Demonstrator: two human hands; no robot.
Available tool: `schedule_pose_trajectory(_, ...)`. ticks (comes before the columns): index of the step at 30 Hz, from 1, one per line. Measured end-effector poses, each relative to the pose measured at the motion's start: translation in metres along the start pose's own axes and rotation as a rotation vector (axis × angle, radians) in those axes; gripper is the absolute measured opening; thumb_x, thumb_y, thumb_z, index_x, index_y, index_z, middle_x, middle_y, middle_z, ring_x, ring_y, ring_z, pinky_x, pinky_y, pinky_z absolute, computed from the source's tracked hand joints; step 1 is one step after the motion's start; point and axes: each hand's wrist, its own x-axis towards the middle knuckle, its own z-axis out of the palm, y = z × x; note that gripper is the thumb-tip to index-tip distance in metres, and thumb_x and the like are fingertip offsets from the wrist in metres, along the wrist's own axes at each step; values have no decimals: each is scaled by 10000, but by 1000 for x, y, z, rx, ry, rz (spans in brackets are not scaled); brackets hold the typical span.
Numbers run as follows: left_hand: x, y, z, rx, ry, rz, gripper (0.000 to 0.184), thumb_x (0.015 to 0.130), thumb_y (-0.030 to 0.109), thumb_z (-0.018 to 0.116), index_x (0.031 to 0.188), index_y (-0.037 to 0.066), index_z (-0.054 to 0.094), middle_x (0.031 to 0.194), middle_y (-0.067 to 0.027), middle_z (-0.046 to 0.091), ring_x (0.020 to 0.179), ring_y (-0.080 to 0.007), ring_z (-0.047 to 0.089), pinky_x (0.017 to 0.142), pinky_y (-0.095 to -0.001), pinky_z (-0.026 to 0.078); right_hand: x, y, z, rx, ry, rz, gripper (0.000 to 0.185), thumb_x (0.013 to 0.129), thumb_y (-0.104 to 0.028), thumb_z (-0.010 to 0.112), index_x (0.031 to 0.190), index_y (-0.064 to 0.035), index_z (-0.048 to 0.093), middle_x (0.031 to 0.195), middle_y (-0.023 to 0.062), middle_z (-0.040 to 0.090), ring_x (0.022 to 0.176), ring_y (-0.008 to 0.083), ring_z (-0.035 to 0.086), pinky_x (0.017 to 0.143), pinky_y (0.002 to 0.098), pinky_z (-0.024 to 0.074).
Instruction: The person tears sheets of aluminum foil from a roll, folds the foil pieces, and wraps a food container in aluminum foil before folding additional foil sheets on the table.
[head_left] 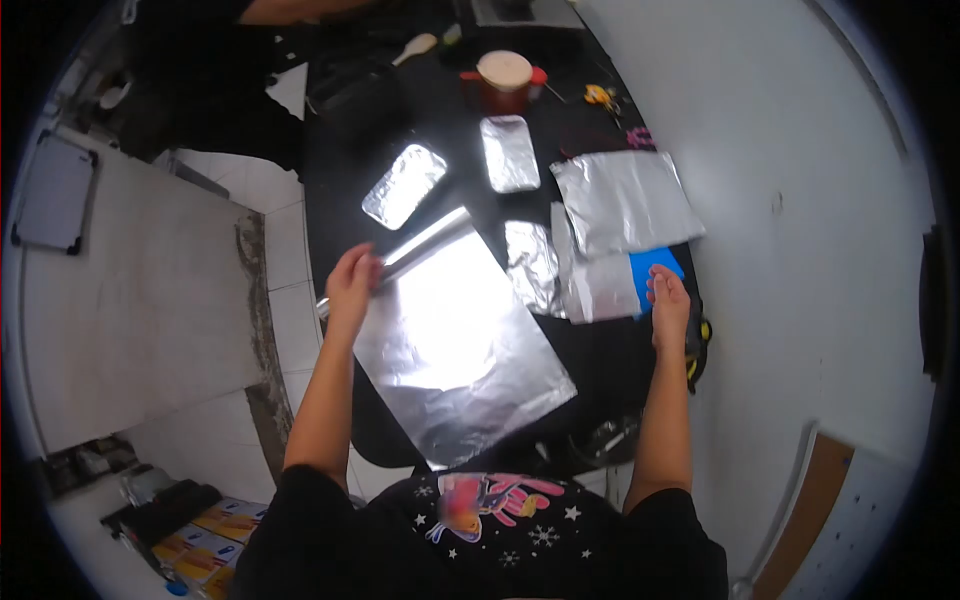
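Observation:
A large sheet of aluminum foil (470, 330) lies at a slant in front of me, with strong glare in its middle and a rolled edge at its upper left. My left hand (352, 285) is at that rolled edge, its fingers curled closed on the foil. My right hand (668, 300) is over a blue piece (650, 272) at the right of the table, fingers bent together; what they hold, if anything, is hidden. Between the hands lie a crumpled foil piece (532, 262) and a flat clear-and-white packet (600, 290). A silvery pouch (625, 205) rests just above the packet.
Two foil-covered trays (404, 187) (510, 153) sit farther back on the black table (420, 110). Beyond them are a red container with a pale lid (504, 70), a pale brush-like item (418, 46) and yellow-handled scissors (600, 97). Another person's arm (300, 10) shows at top left. A wall (790, 220) borders the right side.

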Motion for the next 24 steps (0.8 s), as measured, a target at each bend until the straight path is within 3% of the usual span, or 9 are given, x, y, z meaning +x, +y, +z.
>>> schedule_pose_trajectory(2,-48,-32,-32,58,63,-51,249,950,161,498,1116,-2,588,912,-69,645,795,-105,605,688,-232,498,-29,32,-33,-148,64,-32,239,905,-119,553,1094,19,602,1022,84,646,907,137,589,818,267,453)
schedule_pose_trajectory(3,-72,-48,-41,95,112,-80,236,947,149,501,1105,-1,592,893,-62,646,789,-97,601,676,-224,489,-50,28,-37,-263,111,-173,220,869,-107,600,1055,9,621,940,79,657,839,132,599,782,267,463)
schedule_pose_trajectory(4,-95,-61,-46,112,106,-65,221,943,144,510,1090,-1,589,873,-58,633,763,-101,588,651,-228,482,-66,27,-40,-344,69,-102,284,817,-77,631,1093,-15,602,1000,112,637,947,199,596,839,301,453)
schedule_pose_trajectory(6,-130,-77,-46,152,104,-18,197,930,127,528,1066,1,592,858,-57,622,740,-113,580,631,-236,477,-87,39,-35,-681,65,-457,432,761,-66,654,1182,-56,554,1166,155,557,1138,303,506,950,387,395)
schedule_pose_trajectory(9,-177,-68,-26,345,97,145,158,899,86,556,1026,13,618,877,-68,631,754,-141,599,648,-251,483,-98,41,-9,-922,-50,-675,589,721,-108,673,1277,-101,480,1337,169,413,1258,375,364,1026,490,297)
schedule_pose_trajectory(12,-217,-25,-1,557,-14,269,120,835,21,588,942,34,641,887,-102,635,745,-188,624,636,-276,499,-88,41,15,-994,-66,-816,633,723,-148,676,1313,-139,450,1396,158,349,1298,369,322,1034,557,253)
schedule_pose_trajectory(14,-241,-25,9,577,-60,377,110,811,33,589,908,21,638,841,-129,620,732,-272,604,636,-333,491,-76,44,26,-982,-108,-864,649,732,-127,662,1337,-159,431,1417,145,332,1314,359,307,1038,574,239)
schedule_pose_trajectory(21,-313,-26,23,585,-182,229,152,773,34,625,925,36,640,831,-131,611,784,-318,587,700,-366,481,-59,59,30,-1042,-153,-924,585,770,-150,621,1326,-171,442,1405,129,360,1319,326,310,1041,581,234)
schedule_pose_trajectory(24,-320,-35,22,744,-196,472,234,745,60,663,977,57,629,900,-141,603,858,-331,565,760,-392,464,-59,58,24,-1042,-176,-915,593,763,-130,609,1331,-159,438,1410,129,357,1322,323,307,1042,581,232)
